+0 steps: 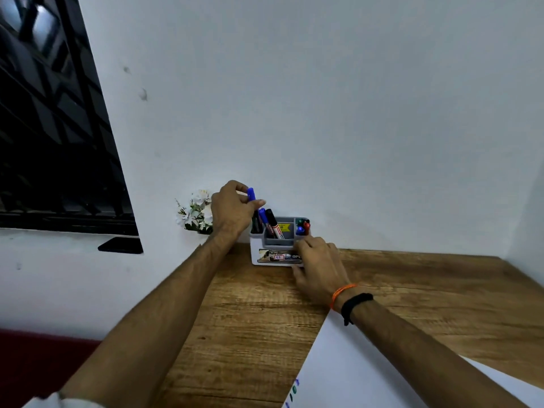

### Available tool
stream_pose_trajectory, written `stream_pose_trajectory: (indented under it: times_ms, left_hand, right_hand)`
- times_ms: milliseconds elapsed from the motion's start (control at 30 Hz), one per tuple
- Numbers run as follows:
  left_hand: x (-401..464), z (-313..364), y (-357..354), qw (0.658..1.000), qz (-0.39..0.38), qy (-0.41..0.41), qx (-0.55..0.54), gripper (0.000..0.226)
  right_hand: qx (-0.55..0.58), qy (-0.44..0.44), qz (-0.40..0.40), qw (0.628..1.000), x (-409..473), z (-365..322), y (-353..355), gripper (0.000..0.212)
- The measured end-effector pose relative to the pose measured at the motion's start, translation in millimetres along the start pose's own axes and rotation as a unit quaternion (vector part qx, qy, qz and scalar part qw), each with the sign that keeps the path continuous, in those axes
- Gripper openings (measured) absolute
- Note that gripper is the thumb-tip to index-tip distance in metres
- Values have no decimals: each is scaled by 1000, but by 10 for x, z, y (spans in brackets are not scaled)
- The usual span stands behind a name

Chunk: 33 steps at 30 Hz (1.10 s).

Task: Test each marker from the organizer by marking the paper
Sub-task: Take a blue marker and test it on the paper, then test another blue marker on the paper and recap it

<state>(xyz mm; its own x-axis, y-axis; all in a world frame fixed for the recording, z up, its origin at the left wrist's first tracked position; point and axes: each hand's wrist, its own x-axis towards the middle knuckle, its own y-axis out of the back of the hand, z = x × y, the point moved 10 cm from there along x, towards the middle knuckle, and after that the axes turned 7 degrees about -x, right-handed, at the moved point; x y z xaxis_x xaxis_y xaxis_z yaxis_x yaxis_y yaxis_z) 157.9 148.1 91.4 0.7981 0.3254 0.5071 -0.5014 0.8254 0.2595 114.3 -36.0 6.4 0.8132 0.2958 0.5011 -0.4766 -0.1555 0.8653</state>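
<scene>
A white and grey organizer [266, 247] stands on the wooden desk against the wall. Several markers lean in its left compartments, among them a blue-capped one [263, 217] and a black-capped one [272, 220]. Small round-topped items in green, red and blue [302, 225] fill its right compartment. My left hand [232, 210] is above the organizer's left side, fingers shut on a blue-capped marker [251, 194] held upright. My right hand [316, 267] rests on the organizer's front right corner, gripping it. White paper [353, 375] lies at the near right, with blue and green marks [293, 391] on its left edge.
A bunch of white artificial flowers [195, 213] sits left of the organizer against the wall. The wooden desk [241, 334] ends at its left edge, with a dark red surface [44, 360] below. A barred window [53, 136] and a black object [120, 245] on its sill are at left.
</scene>
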Motion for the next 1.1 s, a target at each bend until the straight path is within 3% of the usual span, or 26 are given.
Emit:
stream_pose_trajectory:
  times_ms: [200, 500, 600, 733, 867, 1100]
  left_hand:
    - [-141, -227, -155, 990, -35, -24, 138, 43]
    - [-149, -103, -116, 988, -25, -57, 143, 60]
    - [-253, 137, -131, 986, -14, -115, 117, 41]
    - [-455, 365, -472, 975, -114, -146, 124, 27]
    - [-560, 345, -783, 961, -167, -132, 178, 36]
    - [-646, 210, -945, 964, -140, -99, 204, 36]
  right_hand:
    - [6, -4, -5, 1000, -13, 11, -39, 41]
    - [26, -23, -5, 999, -24, 73, 23, 39]
    - [39, -38, 2, 999, -39, 112, 72, 32]
    - [55, -55, -1, 997, -98, 169, 70, 28]
    - [52, -59, -8, 997, -150, 213, 43, 29]
    - [50, -57, -21, 997, -209, 292, -7, 25]
